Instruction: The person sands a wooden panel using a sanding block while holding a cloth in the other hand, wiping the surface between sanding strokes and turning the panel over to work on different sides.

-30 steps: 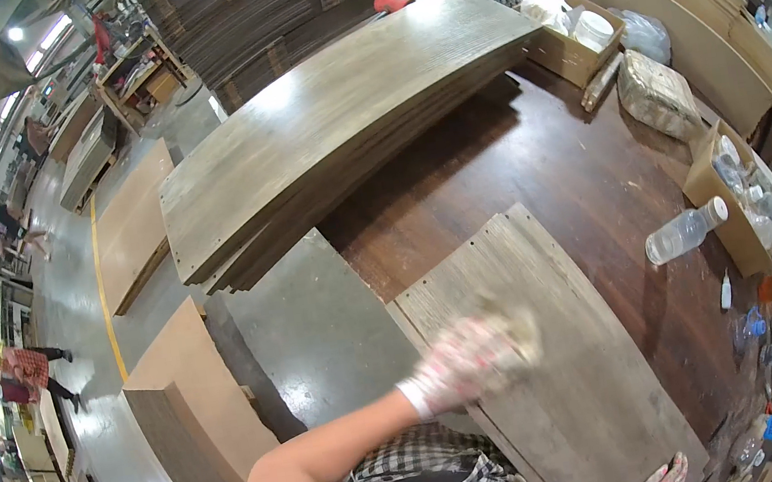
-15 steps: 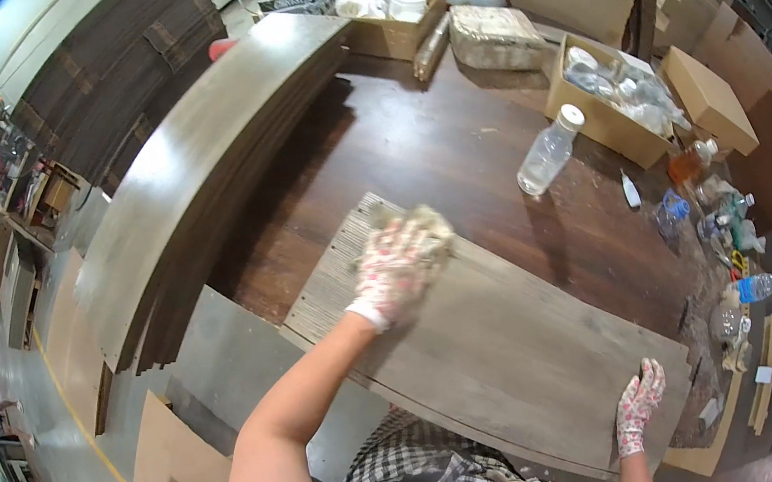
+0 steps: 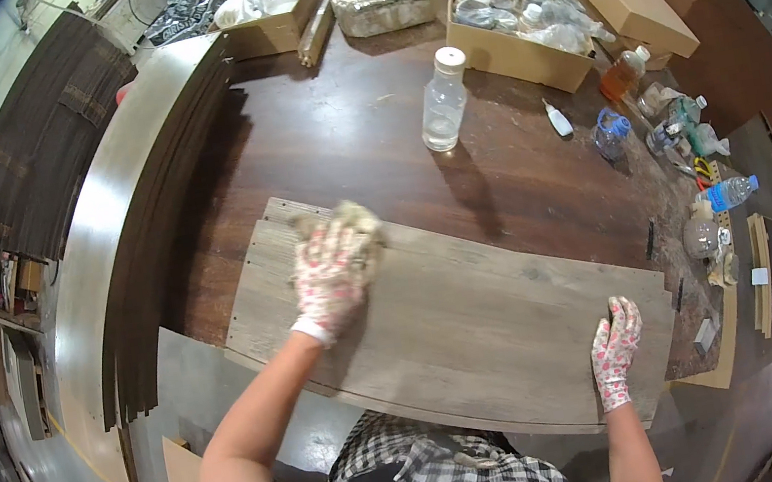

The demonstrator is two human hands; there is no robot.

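A long grey wood-grain board point(image 3: 477, 317) lies across a dark brown table point(image 3: 370, 134). My left hand point(image 3: 329, 274), in a white glove with a pink pattern, presses a beige cloth point(image 3: 355, 221) onto the board's far left end. My right hand point(image 3: 615, 349), in the same kind of glove, rests flat with fingers spread near the board's right end, close to its front edge, holding nothing.
A clear plastic bottle point(image 3: 441, 101) with a white cap stands behind the board. Cardboard boxes point(image 3: 515, 37) of supplies line the table's back. Small bottles point(image 3: 647, 117) crowd the right side. A stack of long boards point(image 3: 120, 231) runs along the left.
The view has swung to the right, bringing the board's right end and the bottles into sight. My left hand with the cloth stays at the board's left end; my right hand has shifted along the right end.
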